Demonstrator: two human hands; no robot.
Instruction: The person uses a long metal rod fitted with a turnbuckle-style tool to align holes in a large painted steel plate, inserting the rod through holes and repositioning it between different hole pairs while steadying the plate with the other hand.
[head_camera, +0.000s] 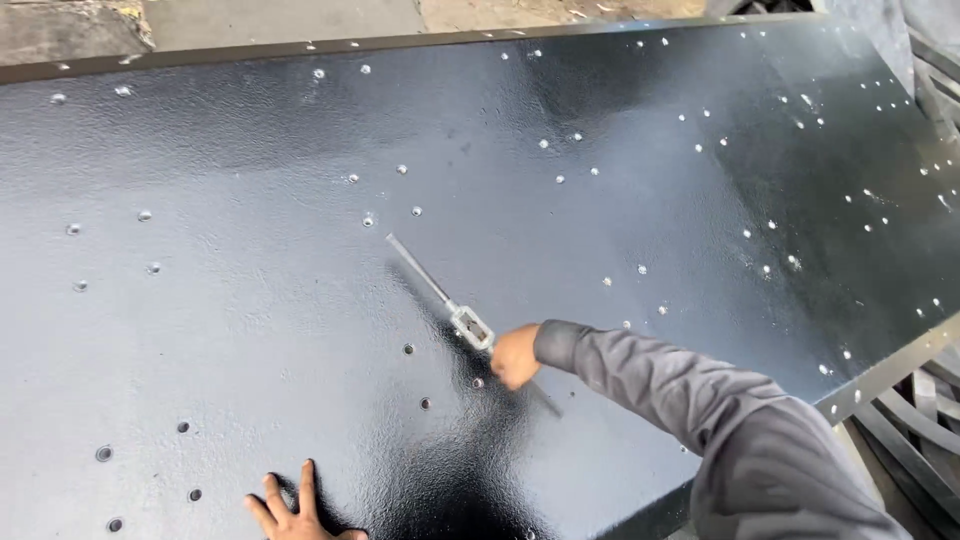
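Bare concrete ground (280, 18) runs beyond the far edge, and dark metal bars (915, 425) lie at right.

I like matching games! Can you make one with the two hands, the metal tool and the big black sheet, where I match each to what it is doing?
Things:
1. left hand
2. right hand
3. tool
4. sheet

States:
A. black, shiny, dotted with small holes
B. gripped in the middle, its long handle slanting up to the left
C. fingers spread flat on the sheet at the bottom edge
D. closed around the tool, grey sleeve behind it

Pairs: 1-C, 2-D, 3-B, 4-A
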